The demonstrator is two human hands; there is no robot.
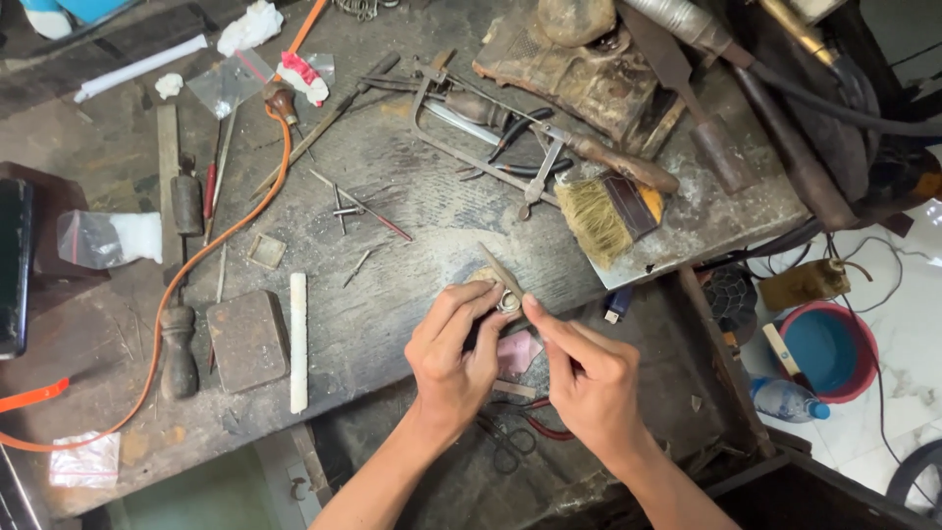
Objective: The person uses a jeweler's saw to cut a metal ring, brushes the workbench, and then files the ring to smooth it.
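My left hand (453,355) pinches a small silver ring (508,301) between thumb and fingers at the front edge of the worn workbench (412,196). My right hand (587,378) holds a thin flat file-like tool (498,267) whose tip rests against the ring. Both hands hover over a wooden bench pin, mostly hidden beneath them. A pink scrap (518,351) lies just under the hands.
A bristle brush (601,218), a saw frame (461,128), pliers (520,147) and files lie at the back. An orange hose (231,226) curves on the left. A dark block (247,340) and white stick (297,342) sit left. A red bucket (829,350) stands on the floor.
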